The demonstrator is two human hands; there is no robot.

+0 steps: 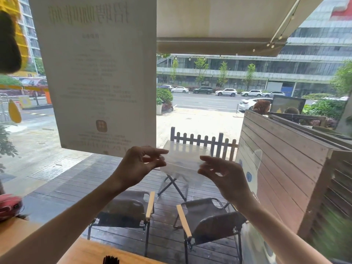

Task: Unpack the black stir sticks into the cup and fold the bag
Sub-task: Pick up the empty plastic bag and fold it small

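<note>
A clear, see-through plastic bag (182, 162) hangs in the air in front of the window, held flat between both hands. My left hand (139, 164) pinches its left edge between thumb and fingers. My right hand (219, 174) grips its right edge, fingers curled. The bag looks empty and slightly creased at its lower part. The tops of several black stir sticks (111, 260) poke up at the bottom edge of the view; the cup that holds them is out of frame.
A wooden counter (80, 250) runs along the bottom left, against a large window. A paper poster (99, 73) is stuck on the glass. A red object (9, 206) sits at the far left. Outside are folding chairs, a deck and a street.
</note>
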